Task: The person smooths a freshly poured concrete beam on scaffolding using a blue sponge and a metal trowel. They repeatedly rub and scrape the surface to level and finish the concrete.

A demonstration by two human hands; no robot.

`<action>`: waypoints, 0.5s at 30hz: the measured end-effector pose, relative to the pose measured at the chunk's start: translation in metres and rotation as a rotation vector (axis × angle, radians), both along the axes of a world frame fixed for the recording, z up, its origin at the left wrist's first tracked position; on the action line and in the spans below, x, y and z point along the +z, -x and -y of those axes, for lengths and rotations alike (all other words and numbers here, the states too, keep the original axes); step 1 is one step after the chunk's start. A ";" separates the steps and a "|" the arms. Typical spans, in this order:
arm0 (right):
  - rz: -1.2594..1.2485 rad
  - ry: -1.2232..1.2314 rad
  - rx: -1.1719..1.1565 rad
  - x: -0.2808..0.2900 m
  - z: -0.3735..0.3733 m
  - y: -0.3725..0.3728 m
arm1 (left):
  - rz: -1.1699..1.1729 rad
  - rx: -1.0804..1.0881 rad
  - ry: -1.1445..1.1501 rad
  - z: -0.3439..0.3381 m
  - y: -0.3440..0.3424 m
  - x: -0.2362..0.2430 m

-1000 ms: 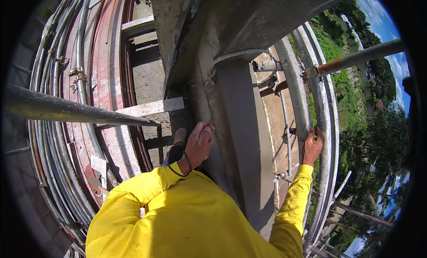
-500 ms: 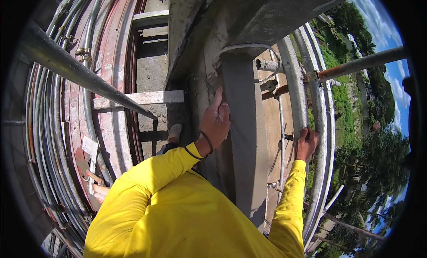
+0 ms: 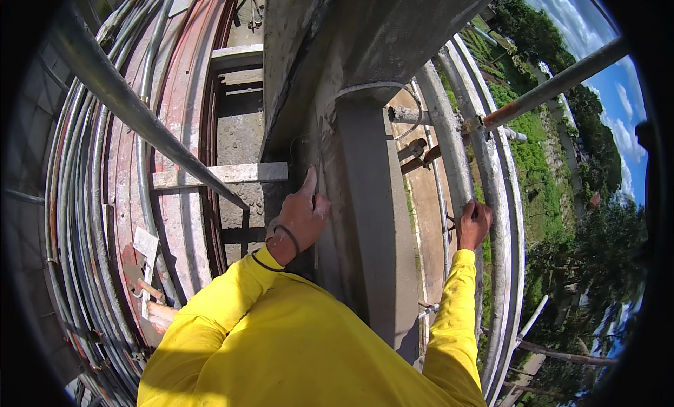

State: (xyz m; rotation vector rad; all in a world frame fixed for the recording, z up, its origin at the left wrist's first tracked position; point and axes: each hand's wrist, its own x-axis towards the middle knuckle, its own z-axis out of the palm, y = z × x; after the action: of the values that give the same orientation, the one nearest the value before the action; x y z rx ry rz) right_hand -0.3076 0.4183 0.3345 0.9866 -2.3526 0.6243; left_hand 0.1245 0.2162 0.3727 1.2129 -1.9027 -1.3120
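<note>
The concrete ledge (image 3: pixel 370 214) runs lengthwise away from the body, just right of the nearer left hand (image 3: pixel 302 221), its index finger extended, others curled, any pinched item impossible to tell, while the right hand (image 3: pixel 474 226) grips the rail (image 3: pixel 451 143).

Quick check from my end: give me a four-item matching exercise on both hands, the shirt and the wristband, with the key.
1. Left hand
2. Right hand
3. Shirt
4. Wristband

A. Bright yellow
B. One finger extended
C. Dark and looped
D. Curled on a pale rail

Pairs: 1-B; 2-D; 3-A; 4-C
</note>
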 end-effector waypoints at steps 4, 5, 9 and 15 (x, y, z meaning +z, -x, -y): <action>0.012 0.023 0.021 0.006 0.005 -0.003 | -0.053 -0.025 0.005 0.001 0.017 -0.012; -0.005 0.009 0.024 0.004 0.002 -0.002 | -0.056 -0.021 -0.021 0.005 0.027 -0.011; -0.055 -0.031 0.017 -0.001 0.000 0.002 | -0.075 0.051 -0.011 0.019 0.057 -0.017; -0.050 0.011 0.039 0.002 0.004 -0.004 | -0.221 0.127 -0.214 0.029 0.092 -0.057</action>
State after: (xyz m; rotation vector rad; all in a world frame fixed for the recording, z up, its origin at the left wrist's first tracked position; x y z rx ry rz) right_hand -0.3035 0.4141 0.3364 1.0331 -2.2890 0.6200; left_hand 0.0328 0.1867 0.3154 1.2123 -1.5376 -1.5404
